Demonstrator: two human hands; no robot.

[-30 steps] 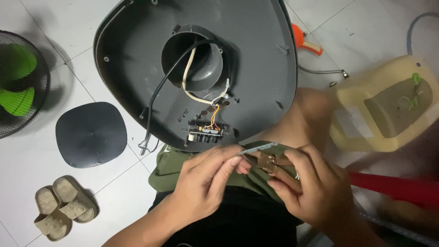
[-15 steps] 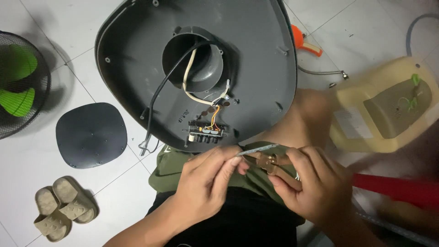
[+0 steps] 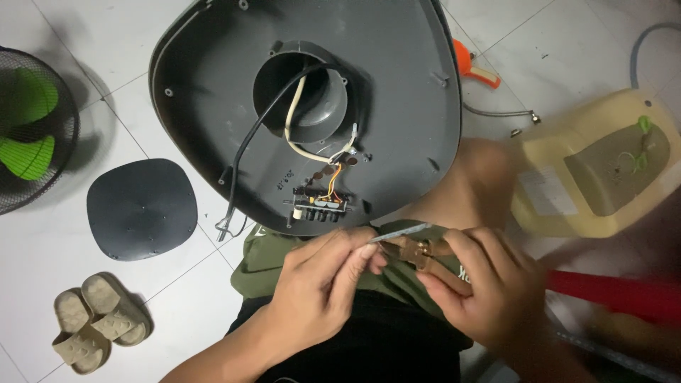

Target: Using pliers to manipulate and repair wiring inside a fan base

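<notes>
2 hands mid-frame, low | left hand (image 3: pixel 323 284) pinches thin metal strip (image 3: pixel 401 232) | right hand (image 3: pixel 482 291) clamps brass part (image 3: pixel 420 250) | fan base (image 3: pixel 305 106) open above, wiring exposed; cover plate (image 3: pixel 142 208) off, left.

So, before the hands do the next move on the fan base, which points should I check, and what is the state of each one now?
1. Left hand pinches the thin grey strip: ok.
2. Right hand holds the small brown metal part firmly: ok.
3. Strip tip seated in the part: cannot tell, fingers cover the joint.
4. Grey fan base rests steady against the lap, underside up: ok.
5. Wires at the switch block are apart from both hands: ok.
6. Black cable unplugged: cannot tell, its far end is out of view.
</notes>
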